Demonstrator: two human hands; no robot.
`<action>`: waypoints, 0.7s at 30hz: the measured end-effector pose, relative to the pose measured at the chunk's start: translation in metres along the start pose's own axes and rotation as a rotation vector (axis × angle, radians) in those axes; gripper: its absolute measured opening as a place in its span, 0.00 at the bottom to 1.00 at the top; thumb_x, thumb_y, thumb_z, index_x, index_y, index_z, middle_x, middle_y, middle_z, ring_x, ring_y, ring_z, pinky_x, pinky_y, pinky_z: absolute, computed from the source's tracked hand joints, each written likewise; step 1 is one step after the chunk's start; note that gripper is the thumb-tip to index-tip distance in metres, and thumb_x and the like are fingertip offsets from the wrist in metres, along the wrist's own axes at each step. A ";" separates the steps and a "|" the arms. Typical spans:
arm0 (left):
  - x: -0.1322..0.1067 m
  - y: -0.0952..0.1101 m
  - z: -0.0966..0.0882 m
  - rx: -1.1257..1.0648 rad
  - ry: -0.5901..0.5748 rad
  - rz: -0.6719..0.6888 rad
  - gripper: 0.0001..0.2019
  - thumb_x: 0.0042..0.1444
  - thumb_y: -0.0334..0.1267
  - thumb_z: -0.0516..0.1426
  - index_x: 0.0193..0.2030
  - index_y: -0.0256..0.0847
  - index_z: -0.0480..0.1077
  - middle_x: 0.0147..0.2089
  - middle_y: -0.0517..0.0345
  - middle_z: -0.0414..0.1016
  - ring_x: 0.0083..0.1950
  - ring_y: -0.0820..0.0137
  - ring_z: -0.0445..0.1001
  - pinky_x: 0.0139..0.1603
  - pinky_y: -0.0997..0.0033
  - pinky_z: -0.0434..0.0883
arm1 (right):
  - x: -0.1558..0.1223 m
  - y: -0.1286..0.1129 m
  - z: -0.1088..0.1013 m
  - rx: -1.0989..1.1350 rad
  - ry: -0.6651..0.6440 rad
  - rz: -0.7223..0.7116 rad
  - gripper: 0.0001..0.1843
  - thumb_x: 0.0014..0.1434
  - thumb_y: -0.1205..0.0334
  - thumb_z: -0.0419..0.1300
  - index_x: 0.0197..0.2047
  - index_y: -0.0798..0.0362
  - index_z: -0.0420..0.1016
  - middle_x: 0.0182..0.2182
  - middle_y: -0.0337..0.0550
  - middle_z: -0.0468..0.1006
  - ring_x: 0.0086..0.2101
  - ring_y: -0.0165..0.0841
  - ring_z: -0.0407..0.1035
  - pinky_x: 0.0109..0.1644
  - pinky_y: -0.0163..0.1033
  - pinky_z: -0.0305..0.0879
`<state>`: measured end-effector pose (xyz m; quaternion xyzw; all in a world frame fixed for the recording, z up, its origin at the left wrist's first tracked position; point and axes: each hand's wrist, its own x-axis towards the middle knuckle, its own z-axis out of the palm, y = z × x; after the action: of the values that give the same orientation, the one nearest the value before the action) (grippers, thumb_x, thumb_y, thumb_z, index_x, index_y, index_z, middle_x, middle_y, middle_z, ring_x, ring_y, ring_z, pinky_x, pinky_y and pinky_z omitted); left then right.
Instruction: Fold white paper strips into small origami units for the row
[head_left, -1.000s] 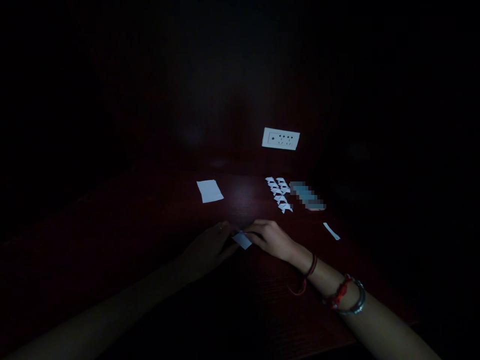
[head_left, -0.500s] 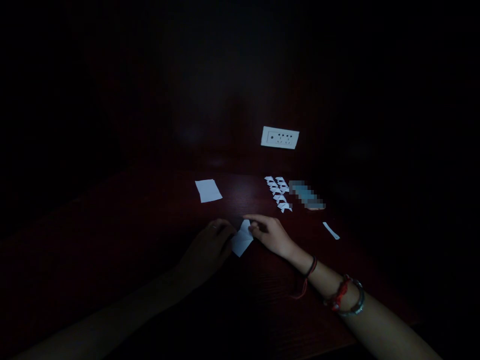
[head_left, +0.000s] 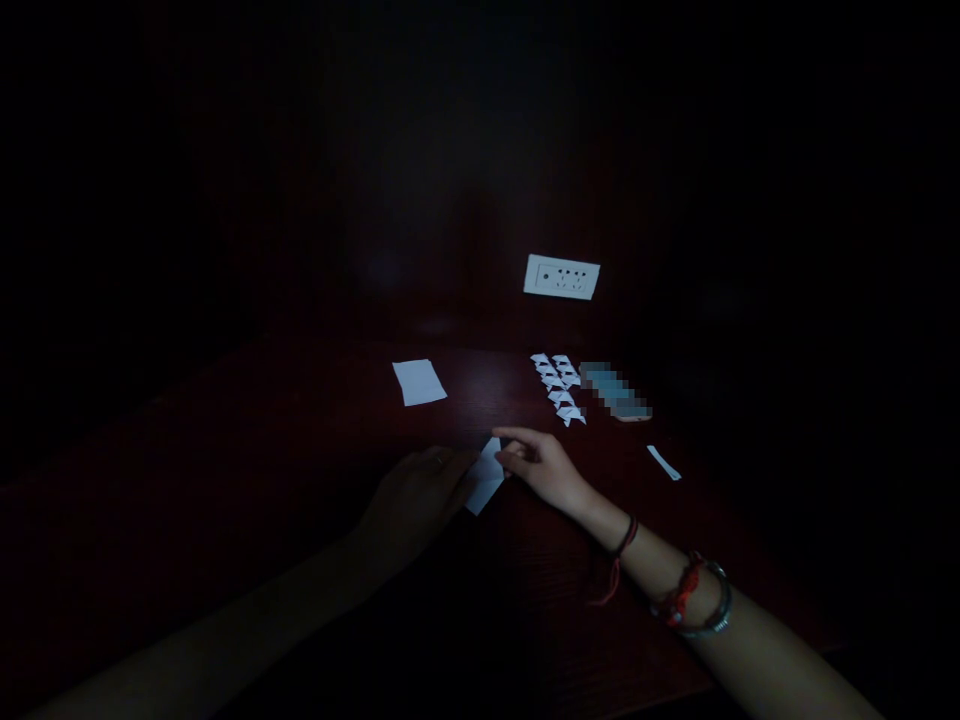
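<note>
A small white sheet of paper point(head_left: 487, 484), partly folded, lies on the dark red table between my two hands. My left hand point(head_left: 420, 492) is in shadow, with its fingertips pressed on the paper's left side. My right hand point(head_left: 546, 470) pinches the paper's right edge between thumb and bent fingers, its index finger stretched along the upper tip. Beyond my right hand stand several small folded white paper pieces point(head_left: 556, 388) in two rows. A stack of square white paper sheets point(head_left: 419, 383) lies beyond my left hand.
Right of the folded pieces lies a pixelated flat object point(head_left: 615, 390) that looks like a phone. A narrow white paper strip point(head_left: 664, 463) is nearer the table's right side. On the back wall is a white socket panel point(head_left: 562, 277). The surroundings are very dark.
My left fingers have moved right and now lie flatter over the paper. My right thumb and fingers have closed slightly on its right edge. The view has shifted a little.
</note>
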<state>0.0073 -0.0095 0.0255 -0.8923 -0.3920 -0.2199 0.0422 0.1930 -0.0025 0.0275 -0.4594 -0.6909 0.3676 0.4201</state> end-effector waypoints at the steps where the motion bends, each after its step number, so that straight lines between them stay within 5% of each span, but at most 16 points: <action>1: 0.000 0.000 0.000 -0.011 0.002 -0.024 0.13 0.58 0.36 0.45 0.50 0.40 0.60 0.43 0.53 0.69 0.42 0.65 0.67 0.43 0.64 0.63 | -0.001 0.000 0.000 -0.022 -0.001 -0.017 0.20 0.51 0.63 0.54 0.48 0.58 0.65 0.21 0.35 0.68 0.23 0.24 0.62 0.30 0.32 0.60; 12: 0.003 -0.001 -0.002 -0.147 0.034 -0.275 0.19 0.55 0.33 0.45 0.55 0.41 0.51 0.40 0.55 0.69 0.39 0.67 0.70 0.37 0.68 0.66 | -0.008 -0.005 0.000 -0.277 -0.033 -0.207 0.33 0.48 0.71 0.56 0.57 0.52 0.51 0.28 0.35 0.70 0.27 0.24 0.64 0.35 0.32 0.63; 21: 0.007 -0.006 0.003 -0.190 0.050 -0.307 0.18 0.55 0.35 0.47 0.53 0.40 0.52 0.40 0.53 0.68 0.39 0.65 0.70 0.36 0.68 0.67 | -0.012 -0.010 0.000 -0.475 -0.104 -0.272 0.33 0.49 0.74 0.52 0.58 0.52 0.48 0.30 0.37 0.70 0.29 0.26 0.64 0.36 0.32 0.62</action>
<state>0.0082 0.0002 0.0248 -0.8161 -0.4999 -0.2821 -0.0664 0.1927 -0.0166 0.0334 -0.4285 -0.8337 0.1587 0.3102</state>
